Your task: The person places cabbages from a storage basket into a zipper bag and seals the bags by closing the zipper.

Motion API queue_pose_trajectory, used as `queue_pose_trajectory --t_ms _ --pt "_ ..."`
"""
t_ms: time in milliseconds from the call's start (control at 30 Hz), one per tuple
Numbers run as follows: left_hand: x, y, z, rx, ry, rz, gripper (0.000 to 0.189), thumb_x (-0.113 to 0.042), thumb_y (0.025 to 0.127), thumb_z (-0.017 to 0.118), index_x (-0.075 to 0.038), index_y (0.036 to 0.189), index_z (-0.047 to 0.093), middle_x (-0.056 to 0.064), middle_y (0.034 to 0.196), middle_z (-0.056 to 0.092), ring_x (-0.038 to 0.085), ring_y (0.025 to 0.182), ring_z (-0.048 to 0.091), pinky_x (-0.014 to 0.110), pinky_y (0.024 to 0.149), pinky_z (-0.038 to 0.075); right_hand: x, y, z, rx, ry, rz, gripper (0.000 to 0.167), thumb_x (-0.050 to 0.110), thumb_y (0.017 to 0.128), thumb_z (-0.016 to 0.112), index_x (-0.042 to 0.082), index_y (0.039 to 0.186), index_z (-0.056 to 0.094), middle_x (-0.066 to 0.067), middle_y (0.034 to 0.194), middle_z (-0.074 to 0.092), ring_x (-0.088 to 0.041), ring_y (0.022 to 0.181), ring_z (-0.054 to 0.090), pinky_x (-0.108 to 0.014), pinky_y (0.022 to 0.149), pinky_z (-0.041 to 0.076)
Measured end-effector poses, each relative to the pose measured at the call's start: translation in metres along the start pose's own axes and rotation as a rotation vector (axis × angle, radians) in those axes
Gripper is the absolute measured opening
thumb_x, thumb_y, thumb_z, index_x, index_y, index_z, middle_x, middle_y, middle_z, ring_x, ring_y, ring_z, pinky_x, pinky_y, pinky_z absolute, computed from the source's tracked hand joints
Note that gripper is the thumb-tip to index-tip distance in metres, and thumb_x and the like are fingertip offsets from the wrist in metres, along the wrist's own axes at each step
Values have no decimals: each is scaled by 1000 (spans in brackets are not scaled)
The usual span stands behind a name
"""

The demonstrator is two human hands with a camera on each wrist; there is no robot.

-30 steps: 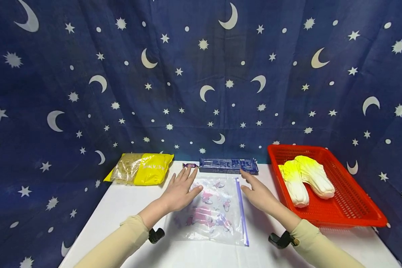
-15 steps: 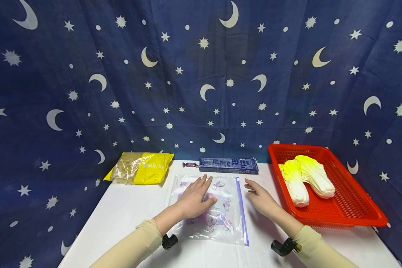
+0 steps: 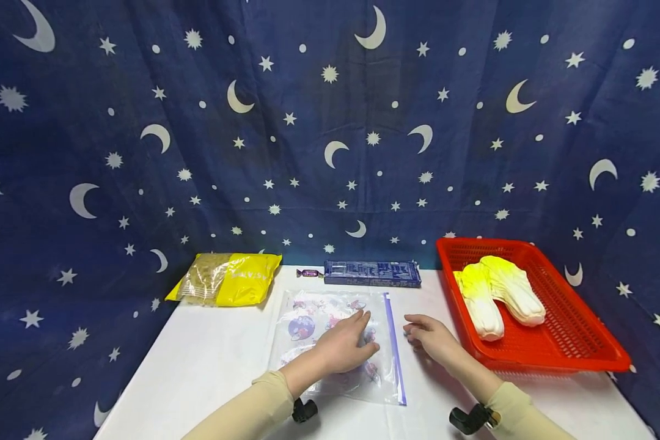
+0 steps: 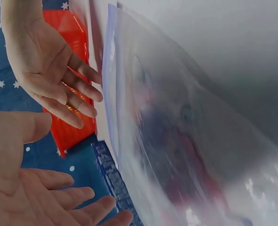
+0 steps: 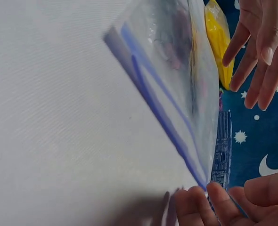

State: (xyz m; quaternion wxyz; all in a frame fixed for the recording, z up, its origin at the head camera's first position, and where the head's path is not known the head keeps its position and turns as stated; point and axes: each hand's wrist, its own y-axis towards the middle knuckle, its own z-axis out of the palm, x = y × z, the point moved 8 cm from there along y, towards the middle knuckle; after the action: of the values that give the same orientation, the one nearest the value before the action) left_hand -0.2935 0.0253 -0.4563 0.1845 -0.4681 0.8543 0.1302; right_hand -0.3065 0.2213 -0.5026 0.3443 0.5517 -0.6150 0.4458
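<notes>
A clear zip bag with pink and purple prints lies flat on the white table, its purple zip edge toward the right. Over the bag's right half hovers my left hand, fingers extended, holding nothing. My right hand is just right of the zip edge, fingers loosely bent and apart from the bag in the head view. In the right wrist view the fingertips appear close to the bag's zip corner; whether they touch cannot be told. The left wrist view shows both hands with nothing between their fingers.
A red basket holding two napa cabbages stands at the right. Along the back are a yellow packet, a small purple-wrapped candy and a blue flat package. A starry curtain hangs behind the table.
My left hand has moved right and nearer across the bag, from its left side to its right half. My right hand has drawn slightly nearer, its fingers bending more. The bag stays in place.
</notes>
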Motion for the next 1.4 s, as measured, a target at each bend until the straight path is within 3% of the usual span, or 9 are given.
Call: queue_pose_trajectory --t_ms 233,633,867,1133,1267,1400 --pt "-8 -2 24 25 5 -50 72 -44 95 65 -1 150 49 18 153 49 37 134 52 47 109 48 -27 -10 2 -15 21 100 34 4 102 49 -6 132 61 -11 104 71 -23 83 65 -38 71 62" --pt "-16 10 51 8 116 -131 75 -46 90 66 2 146 52 19 147 54 38 128 55 48 101 53 -33 -17 -4 -28 86 114 32 1 101 48 -13 128 59 -13 93 68 -23 74 63 -40 66 63" --pt "-21 24 57 11 155 -177 78 -51 90 67 3 145 53 17 145 56 36 128 55 44 102 52 -34 -18 -11 -36 88 101 32 0 100 47 -13 127 59 -12 90 68 -23 71 63 -39 63 62" --pt "-24 35 64 16 316 -229 97 -72 84 65 3 144 53 13 129 62 27 114 56 37 90 53 -33 -16 -12 -28 80 109 34 0 100 46 -13 130 56 -13 90 67 -22 71 62 -37 63 61" --pt "-23 38 63 13 368 -223 93 -68 84 66 2 144 53 12 123 64 26 112 56 35 85 54 -33 -13 -12 -20 62 120 36 1 100 47 -12 133 53 -13 92 68 -22 72 62 -36 64 61" --pt "-20 41 60 25 335 -211 87 -60 85 67 2 144 53 13 126 64 27 115 56 36 86 55 -31 -10 -13 -20 55 124 37 1 99 47 -12 134 53 -13 92 68 -23 72 62 -36 65 62"
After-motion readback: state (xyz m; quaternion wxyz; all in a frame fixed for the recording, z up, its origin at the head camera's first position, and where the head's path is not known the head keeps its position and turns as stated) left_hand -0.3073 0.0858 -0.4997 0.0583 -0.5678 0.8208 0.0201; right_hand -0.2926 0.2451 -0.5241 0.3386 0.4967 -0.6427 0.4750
